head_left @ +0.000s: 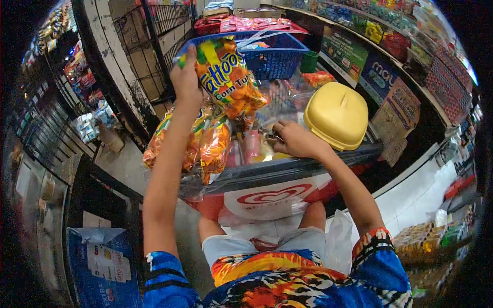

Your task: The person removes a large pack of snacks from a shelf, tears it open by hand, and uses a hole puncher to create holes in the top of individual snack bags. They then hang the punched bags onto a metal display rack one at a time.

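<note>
My left hand [186,77] is raised and closed on the upper left edge of an orange snack bag [229,72], labelled "Tattoos Corn". Below it, several more orange snack bags [197,136] hang together in clear plastic over the front left corner of the freezer [267,169]. My right hand [292,138] is closed, low above the freezer top, left of a yellow lidded container [337,115]. A small dark, shiny object [268,132] shows at its fingertips; its kind is hard to make out. A pink item [252,146] lies just left of those fingers.
A blue plastic basket [277,56] stands behind the bags, with pink packets [255,23] beyond it. Posters [341,54] line the right wall under shelves of goods. A dark blue box [102,267] sits at lower left, and a white plastic bag [339,236] hangs beside my leg.
</note>
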{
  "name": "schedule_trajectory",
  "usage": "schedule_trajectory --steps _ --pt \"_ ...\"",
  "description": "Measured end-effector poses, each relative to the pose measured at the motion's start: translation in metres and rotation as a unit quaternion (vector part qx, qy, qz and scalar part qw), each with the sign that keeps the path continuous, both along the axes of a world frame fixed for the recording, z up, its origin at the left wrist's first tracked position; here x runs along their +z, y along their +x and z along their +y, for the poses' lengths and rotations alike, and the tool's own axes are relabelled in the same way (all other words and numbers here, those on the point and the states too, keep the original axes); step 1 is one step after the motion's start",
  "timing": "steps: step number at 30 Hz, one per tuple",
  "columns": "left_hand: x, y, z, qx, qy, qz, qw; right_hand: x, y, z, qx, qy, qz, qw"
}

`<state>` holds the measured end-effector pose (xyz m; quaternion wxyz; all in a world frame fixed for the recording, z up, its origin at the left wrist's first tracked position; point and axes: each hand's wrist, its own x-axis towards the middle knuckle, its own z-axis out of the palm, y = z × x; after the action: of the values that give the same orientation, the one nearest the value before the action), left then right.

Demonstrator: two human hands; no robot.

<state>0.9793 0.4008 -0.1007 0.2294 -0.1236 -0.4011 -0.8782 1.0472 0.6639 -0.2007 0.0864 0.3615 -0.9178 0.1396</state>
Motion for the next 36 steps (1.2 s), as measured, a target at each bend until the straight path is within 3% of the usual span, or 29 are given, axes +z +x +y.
schedule_trajectory --steps 2,3,4,5,6,7,8,10,12,13,14,15,16,17,18,19,20,21,22,23,24,25,26,27,28,30,36 --pt "0.036 0.025 0.007 0.053 -0.173 0.084 0.980 -0.005 -0.002 0.004 -0.004 -0.041 0.013 0.999" --pt "0.050 0.025 0.004 0.078 -0.299 0.069 0.949 -0.006 -0.004 0.005 -0.044 -0.109 -0.013 0.993" --pt "0.061 0.031 0.009 0.077 -0.300 0.068 0.948 -0.006 -0.006 0.006 -0.084 -0.177 -0.039 0.980" --pt "0.073 0.038 0.018 0.003 -0.441 0.134 0.888 -0.003 -0.006 0.010 -0.118 -0.302 -0.171 0.930" --pt "0.082 0.045 0.028 -0.070 -0.565 0.195 0.798 -0.002 -0.001 0.017 -0.118 -0.302 -0.171 0.930" --pt "0.089 0.051 0.041 -0.174 -0.630 0.200 0.730 0.009 0.011 0.022 -0.099 -0.538 -0.276 0.790" --pt "0.092 0.056 0.057 -0.274 -0.682 0.201 0.647 0.019 0.023 0.027 -0.071 -0.727 -0.358 0.581" --pt "0.076 0.061 0.099 -0.350 -0.762 0.148 0.524 0.030 0.055 0.039 0.070 -0.843 -0.360 0.392" --pt "0.053 0.071 0.134 -0.440 -0.734 0.195 0.479 0.029 0.087 0.043 0.051 -0.850 -0.363 0.380" --pt "0.040 0.074 0.148 -0.419 -0.783 0.194 0.417 0.024 0.101 0.046 0.036 -0.854 -0.364 0.371" --pt "0.025 0.071 0.159 -0.394 -0.826 0.194 0.354 0.013 0.109 0.049 -0.006 -0.825 -0.364 0.432" --pt "-0.002 0.061 0.166 -0.377 -0.807 0.282 0.355 -0.001 0.116 0.053 -0.013 -0.818 -0.383 0.429" --pt "-0.011 0.065 0.166 -0.327 -0.804 0.325 0.374 -0.012 0.124 0.054 -0.018 -0.812 -0.401 0.423" --pt "-0.010 0.082 0.161 -0.207 -0.830 0.324 0.403 -0.016 0.134 0.050 -0.056 -0.812 -0.393 0.428" --pt "-0.009 0.098 0.154 -0.084 -0.844 0.315 0.426 -0.015 0.142 0.042 -0.099 -0.803 -0.344 0.477" --pt "-0.008 0.110 0.147 -0.089 -0.844 0.314 0.427 -0.015 0.147 0.039 -0.111 -0.787 -0.314 0.519" --pt "-0.007 0.121 0.140 0.035 -0.803 0.369 0.466 -0.017 0.149 0.037 -0.121 -0.768 -0.286 0.560" --pt "-0.007 0.132 0.132 0.159 -0.746 0.415 0.496 -0.019 0.147 0.034 -0.123 -0.768 -0.290 0.558" --pt "-0.008 0.148 0.121 0.156 -0.749 0.412 0.495 -0.019 0.143 0.031 -0.141 -0.747 -0.236 0.606" --pt "-0.010 0.167 0.109 0.126 -0.767 0.322 0.540 -0.020 0.138 0.030 -0.158 -0.722 -0.178 0.650" --pt "-0.015 0.183 0.102 0.095 -0.777 0.228 0.579 -0.021 0.133 0.029 -0.160 -0.723 -0.180 0.647" --pt "-0.024 0.196 0.099 0.093 -0.779 0.228 0.577 -0.021 0.127 0.028 -0.195 -0.659 -0.096 0.720" --pt "-0.035 0.206 0.096 0.052 -0.780 0.125 0.610 -0.020 0.120 0.026 -0.225 -0.582 -0.011 0.781" --pt "-0.044 0.209 0.093 0.012 -0.770 0.019 0.637 -0.018 0.116 0.025 -0.234 -0.580 -0.014 0.780" --pt "-0.056 0.204 0.093 0.014 -0.770 0.014 0.638 -0.016 0.112 0.025 -0.243 -0.579 -0.016 0.779" --pt "-0.084 0.192 0.094 0.208 -0.745 0.168 0.612 -0.004 0.115 0.021 -0.234 -0.592 -0.066 0.769" --pt "-0.092 0.145 0.101 0.159 -0.739 0.137 0.641 -0.013 0.121 0.012 -0.197 -0.684 -0.129 0.690"
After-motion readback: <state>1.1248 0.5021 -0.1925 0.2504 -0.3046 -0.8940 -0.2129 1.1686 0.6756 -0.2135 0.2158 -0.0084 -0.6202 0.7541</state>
